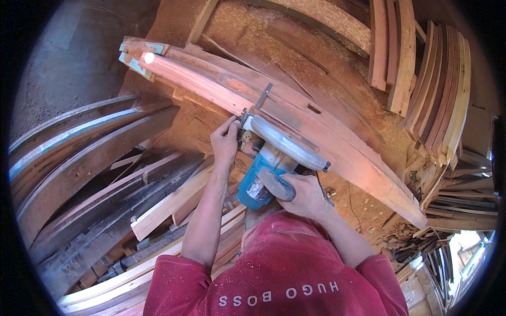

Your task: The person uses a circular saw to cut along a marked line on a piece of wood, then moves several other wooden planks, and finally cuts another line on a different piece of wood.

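A blue circular saw (254, 181) with a silver blade guard (287, 142) sits at the near edge of a long, tapering wooden bench (350, 155). My right hand (308, 196) is wrapped round its dark rear handle. At the front, my left hand (225, 141) has its fingers closed on the edge of the saw's base, by the metal fittings. A flat metal guide bar (263, 96) sticks out from there across the wood. Ahead of the saw, a pinkish plank (192, 85) lies along the bench. The blade is hidden by the guard.
Curved boards (74, 147) stack up at the left, and more planks (163, 210) lie near my left arm. Curved timbers (440, 89) lean at the far right. Sawdust (316, 37) covers the ground beyond the bench. A thin cord (354, 205) trails at right.
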Tool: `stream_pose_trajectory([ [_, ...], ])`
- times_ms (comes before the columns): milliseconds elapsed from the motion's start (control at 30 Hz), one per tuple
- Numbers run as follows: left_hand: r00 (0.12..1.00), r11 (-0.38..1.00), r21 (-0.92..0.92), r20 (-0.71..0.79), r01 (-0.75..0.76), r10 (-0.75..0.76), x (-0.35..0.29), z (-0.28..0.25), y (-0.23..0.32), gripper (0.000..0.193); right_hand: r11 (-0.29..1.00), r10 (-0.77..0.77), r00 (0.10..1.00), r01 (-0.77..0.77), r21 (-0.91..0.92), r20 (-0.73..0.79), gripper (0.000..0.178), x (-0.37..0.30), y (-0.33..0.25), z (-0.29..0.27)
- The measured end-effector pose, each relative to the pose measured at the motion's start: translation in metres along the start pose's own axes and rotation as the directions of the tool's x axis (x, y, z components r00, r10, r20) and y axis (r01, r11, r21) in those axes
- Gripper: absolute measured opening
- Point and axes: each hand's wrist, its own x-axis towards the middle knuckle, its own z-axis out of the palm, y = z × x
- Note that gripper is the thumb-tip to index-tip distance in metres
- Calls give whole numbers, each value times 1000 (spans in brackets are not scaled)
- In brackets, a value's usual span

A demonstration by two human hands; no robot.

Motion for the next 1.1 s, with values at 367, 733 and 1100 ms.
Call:
stream_pose_trajectory([
  [367, 1000, 999, 41, 13, -26, 25, 12, -13, 11, 38, 1000, -10, 1000, 10, 8, -12, 32, 14, -7, 9],
  [733, 1000, 1000, -16, 10, -1, 1, 25, -25, 22, 34, 1000, -4, 1000, 4, 4, 0, 31, 34, -26, 11],
  [1100, 1000, 999, 26, 6, -26, 26, 39, -41, 31, 36, 1000, 3, 1000, -3, -11, 0, 31, 48, -33, 23],
])
